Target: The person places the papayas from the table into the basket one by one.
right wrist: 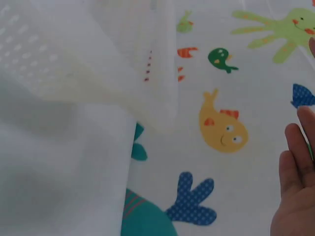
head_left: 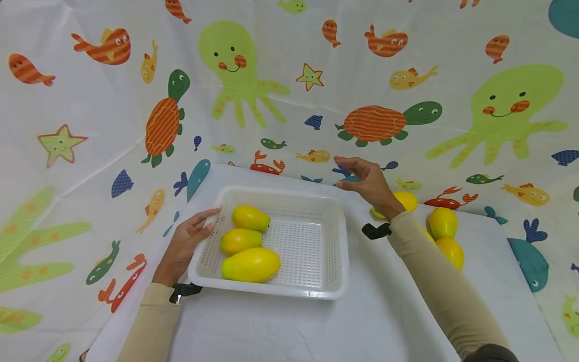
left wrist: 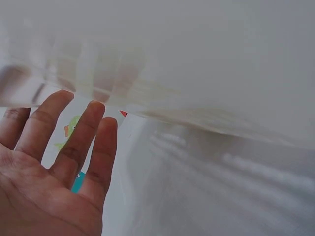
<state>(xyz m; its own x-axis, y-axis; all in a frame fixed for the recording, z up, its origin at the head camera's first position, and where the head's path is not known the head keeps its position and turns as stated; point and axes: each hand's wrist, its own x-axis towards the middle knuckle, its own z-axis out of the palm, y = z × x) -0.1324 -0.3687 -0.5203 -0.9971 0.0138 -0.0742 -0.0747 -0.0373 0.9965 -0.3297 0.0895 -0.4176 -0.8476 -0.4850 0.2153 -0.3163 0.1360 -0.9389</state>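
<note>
A white plastic basket (head_left: 312, 289) with perforated walls is on the white table, with three yellow, mango-like fruits (head_left: 251, 265) along its left side. Their ends are tinged green. My left hand (head_left: 187, 246) rests against the basket's left wall; in the left wrist view its fingers (left wrist: 104, 147) are nearly straight at the basket's pale side. Beyond the basket's right rear corner, my right hand (head_left: 368, 183) hovers in the air, thumb and fingers apart with nothing between them. The right wrist view shows its extended fingers (right wrist: 297, 152) at the edge, apart from the basket.
More yellow fruits (head_left: 443, 222) lie on the table (head_left: 375, 311) at the right, some partly hidden behind the right forearm. A curtain (head_left: 280, 60) printed with sea animals hangs behind and to the left of the table.
</note>
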